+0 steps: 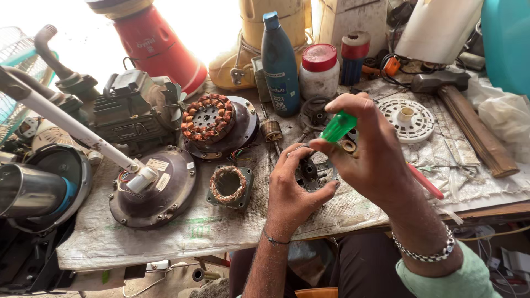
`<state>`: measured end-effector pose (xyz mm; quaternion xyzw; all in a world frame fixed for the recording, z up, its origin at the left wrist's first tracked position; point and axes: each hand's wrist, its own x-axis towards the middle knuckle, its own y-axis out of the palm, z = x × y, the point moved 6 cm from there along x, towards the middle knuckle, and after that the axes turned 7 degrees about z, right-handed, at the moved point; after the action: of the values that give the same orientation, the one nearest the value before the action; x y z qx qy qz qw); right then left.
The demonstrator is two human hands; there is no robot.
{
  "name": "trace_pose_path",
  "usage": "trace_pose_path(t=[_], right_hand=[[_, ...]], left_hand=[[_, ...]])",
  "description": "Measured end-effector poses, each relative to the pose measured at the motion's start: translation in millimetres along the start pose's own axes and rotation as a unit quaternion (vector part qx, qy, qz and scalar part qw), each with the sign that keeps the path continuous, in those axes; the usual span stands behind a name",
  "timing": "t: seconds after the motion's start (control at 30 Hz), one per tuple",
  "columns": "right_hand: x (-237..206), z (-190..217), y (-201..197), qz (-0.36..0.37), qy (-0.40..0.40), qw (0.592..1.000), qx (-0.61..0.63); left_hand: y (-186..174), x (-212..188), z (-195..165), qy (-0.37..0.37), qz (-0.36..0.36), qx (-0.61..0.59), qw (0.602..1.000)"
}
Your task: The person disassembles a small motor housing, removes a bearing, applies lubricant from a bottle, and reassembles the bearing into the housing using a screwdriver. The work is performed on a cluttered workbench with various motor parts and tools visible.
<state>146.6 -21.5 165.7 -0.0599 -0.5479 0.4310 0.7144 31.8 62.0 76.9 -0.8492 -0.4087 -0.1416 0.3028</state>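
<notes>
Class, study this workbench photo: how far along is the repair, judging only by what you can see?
Done: a ceiling-fan motor is apart, its copper-wound stator exposed and a small armature lying loose. In hand: the left hand steadies a small grey motor housing while the right hand works a green-handled screwdriver at it. Left: it looks mid-job, since the parts remain scattered, unassembled.
</notes>
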Motion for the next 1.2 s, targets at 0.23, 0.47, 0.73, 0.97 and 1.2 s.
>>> trace_pose_path(t=[0.23,0.47,0.73,0.97,1.2], right_hand=[[2.4,4.8,2.5,0.04,0.005,0.997,0.062],[1.1,5.8,-0.7,0.015,0.05,0.997,-0.052],[10.0,12.6,-0.1,0.022,-0.03,0.998,-0.059],[12.8,21.6,-2.6,0.028,-0.072,0.997,0.028],[7.3,18.1,5.1,0.022,-0.05,0.999,0.004]], left_hand=[[1.2,0.1,4.5,0.009,-0.006,0.002,1.0],[1.2,-1.4,4.8,0.016,0.0,-0.003,1.0],[2.2,-2.7,5.3,0.035,0.01,0.008,0.999],[0.9,-2.5,3.7,0.041,0.012,0.021,0.999],[3.2,-2.3,6.0,0.041,0.019,0.026,0.999]])
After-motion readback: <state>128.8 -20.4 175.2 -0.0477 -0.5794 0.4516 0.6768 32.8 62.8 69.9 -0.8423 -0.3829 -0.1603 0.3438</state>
